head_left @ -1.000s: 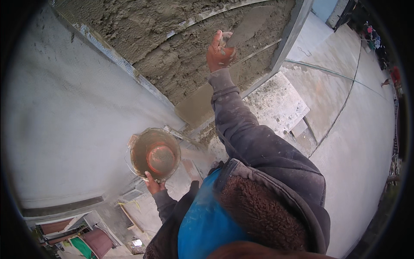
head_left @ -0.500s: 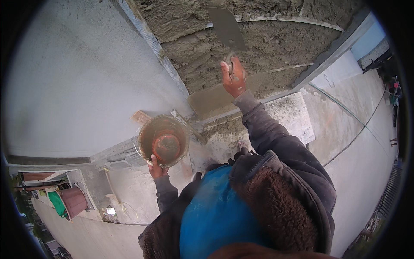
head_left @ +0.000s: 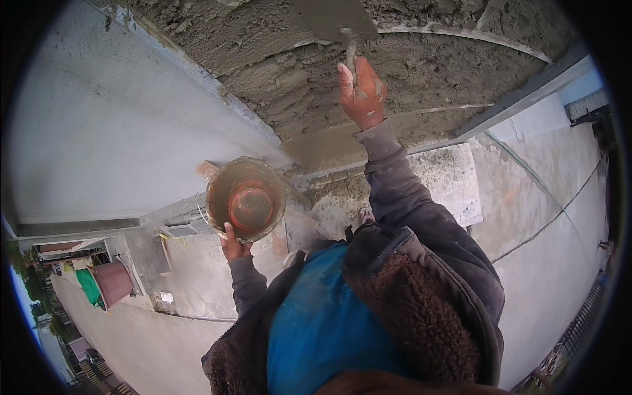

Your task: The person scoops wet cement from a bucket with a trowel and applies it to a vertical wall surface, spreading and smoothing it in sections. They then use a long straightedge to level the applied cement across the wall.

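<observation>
1. Grey mortar coats the trowel [head_left: 332, 20] in the head view, which is the only view. It is at the top, its blade against or just over the rough mortar [head_left: 289, 82]; how firmly it presses, I cannot tell.
2. The right hand [head_left: 365, 92] is wrapped round the trowel's handle [head_left: 351, 51], thumb along one side. The blade looks thin and stiff, probably fairly light; wet smears on hand and handle may make it slippery, so the handle's middle seems the best hold.
3. The bucket [head_left: 224, 187] is at left of centre, beside the pale wall [head_left: 99, 138], its mouth toward the camera. The left hand [head_left: 234, 243] grips its near rim, thumb inside and fingers outside.
4. With only residue showing round the reddish bottom [head_left: 251, 207], the bucket should be light for its bulk. Its wall seems firm and not fragile, though the dirty rim could slip; a clean stretch of rim or the wire bail [head_left: 203, 214] would serve as a hold.
5. No brand, label or writing can be read on trowel or bucket; mortar covers much of both.
</observation>
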### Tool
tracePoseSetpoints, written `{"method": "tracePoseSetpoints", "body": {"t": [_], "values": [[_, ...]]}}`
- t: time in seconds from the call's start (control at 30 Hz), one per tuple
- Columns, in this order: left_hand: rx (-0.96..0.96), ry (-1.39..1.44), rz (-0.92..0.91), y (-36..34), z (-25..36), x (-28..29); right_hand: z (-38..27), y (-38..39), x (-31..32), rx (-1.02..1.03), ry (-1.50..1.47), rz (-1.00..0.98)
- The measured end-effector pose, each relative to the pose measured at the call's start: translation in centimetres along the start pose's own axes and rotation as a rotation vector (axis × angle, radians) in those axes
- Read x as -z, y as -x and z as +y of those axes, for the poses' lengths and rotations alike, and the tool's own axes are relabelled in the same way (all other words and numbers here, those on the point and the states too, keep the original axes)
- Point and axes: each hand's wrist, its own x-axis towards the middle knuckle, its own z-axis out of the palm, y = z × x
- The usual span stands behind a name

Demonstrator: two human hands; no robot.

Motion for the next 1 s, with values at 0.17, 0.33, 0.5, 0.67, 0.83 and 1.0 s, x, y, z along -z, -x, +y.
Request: {"method": "tracePoseSetpoints", "body": {"t": [0.17,0.33,0.5,0.67,0.83,1.0], "values": [[0.015,-0.006,0.039,0.9,0.8,-1.1,3.6,-1.1,1.7,-0.141,-0.09,-0.033],[0.022,-0.034,0.025,1.0,1.5,0.0,4.1,-0.3,1.4,-0.284,-0.157,0.041],[0.009,-0.095,0.041,1.2,2.2,1.9,6.0,3.9,1.6,-0.514,-0.3,-0.019],[-0.002,-0.067,-0.055,0.1,1.8,3.5,5.1,9.5,2.0,-0.507,-0.286,0.044],[0.012,-0.086,-0.111,-1.7,0.7,3.8,-2.6,1.6,-1.3,0.104,-0.086,0.124],[0.051,-0.093,-0.098,-0.9,1.6,0.7,2.6,-1.8,0.7,-0.109,0.046,0.133]]}}
